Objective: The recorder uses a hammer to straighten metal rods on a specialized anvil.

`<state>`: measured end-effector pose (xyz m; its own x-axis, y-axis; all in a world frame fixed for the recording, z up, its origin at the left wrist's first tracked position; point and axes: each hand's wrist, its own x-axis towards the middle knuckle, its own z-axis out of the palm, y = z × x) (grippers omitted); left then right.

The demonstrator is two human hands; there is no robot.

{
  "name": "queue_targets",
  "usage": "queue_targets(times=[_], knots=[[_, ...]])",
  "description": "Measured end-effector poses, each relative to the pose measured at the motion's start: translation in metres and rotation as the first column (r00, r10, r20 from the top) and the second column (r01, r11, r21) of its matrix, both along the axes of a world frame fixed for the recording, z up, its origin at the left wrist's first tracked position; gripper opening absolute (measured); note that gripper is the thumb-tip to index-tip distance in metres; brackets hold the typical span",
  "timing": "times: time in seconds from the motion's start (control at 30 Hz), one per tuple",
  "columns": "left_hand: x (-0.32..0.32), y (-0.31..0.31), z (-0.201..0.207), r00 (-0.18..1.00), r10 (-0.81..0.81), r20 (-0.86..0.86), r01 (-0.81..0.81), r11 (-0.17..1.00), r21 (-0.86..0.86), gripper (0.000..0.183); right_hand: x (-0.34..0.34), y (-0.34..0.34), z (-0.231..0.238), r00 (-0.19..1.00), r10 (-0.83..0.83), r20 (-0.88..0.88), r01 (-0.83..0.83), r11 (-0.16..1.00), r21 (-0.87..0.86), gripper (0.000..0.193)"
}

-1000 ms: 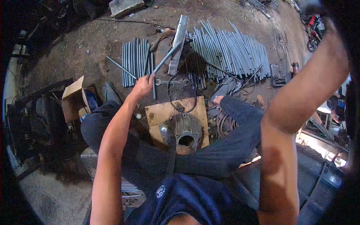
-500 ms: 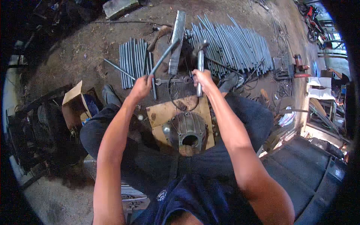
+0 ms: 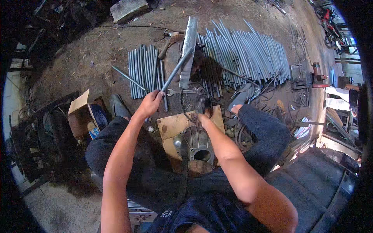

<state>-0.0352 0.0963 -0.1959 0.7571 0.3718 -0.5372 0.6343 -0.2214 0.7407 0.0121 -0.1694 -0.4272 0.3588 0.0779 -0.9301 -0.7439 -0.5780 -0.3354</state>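
Note:
My left hand (image 3: 150,104) is closed round the lower end of a grey metal rod (image 3: 175,74). The rod slants up to the right, its far end across an upright-looking flat metal bar (image 3: 189,42). My right hand (image 3: 202,119) grips a hammer (image 3: 204,105), seen foreshortened and dark, above a cast metal housing (image 3: 193,138). That housing lies on a flattened piece of cardboard (image 3: 169,126) between my legs. Just beyond the cardboard is an open-ended spanner (image 3: 180,92). Whether the rod touches the bar is hard to make out.
A small row of rods (image 3: 140,72) lies left of the bar, a large pile of rods (image 3: 252,58) right of it. An open cardboard box (image 3: 79,116) stands by my left knee. A stone block (image 3: 128,10) sits far left; a dark metal sheet (image 3: 311,186) is at right.
My right hand has come down and nearer with the hammer, from beside the bar to above the housing. The left hand still holds the rod. The whole view has shifted slightly.

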Motion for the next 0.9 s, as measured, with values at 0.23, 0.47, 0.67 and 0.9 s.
queue_targets(times=[0.23,0.47,0.67,0.9], knots=[[0.036,-0.020,0.010,0.981,-0.161,0.106,0.157,0.987,0.048,0.037,0.042,-0.101,-0.055,0.938,-0.249,-0.241,0.263,0.964,0.029,0.022],[0.052,-0.033,0.000,0.957,-0.127,0.262,0.089,0.985,0.149,0.037,0.054,-0.083,-0.015,0.910,-0.346,-0.228,0.379,0.917,0.121,0.023],[0.039,-0.028,-0.005,0.981,-0.169,0.098,0.146,0.966,0.212,0.039,0.135,-0.028,0.177,0.918,-0.272,-0.288,0.345,0.905,0.248,0.020],[0.023,-0.010,-0.019,0.992,-0.119,0.047,0.117,0.992,0.038,0.049,0.236,0.028,0.563,0.532,-0.331,0.779,-0.352,0.751,0.559,0.035]])
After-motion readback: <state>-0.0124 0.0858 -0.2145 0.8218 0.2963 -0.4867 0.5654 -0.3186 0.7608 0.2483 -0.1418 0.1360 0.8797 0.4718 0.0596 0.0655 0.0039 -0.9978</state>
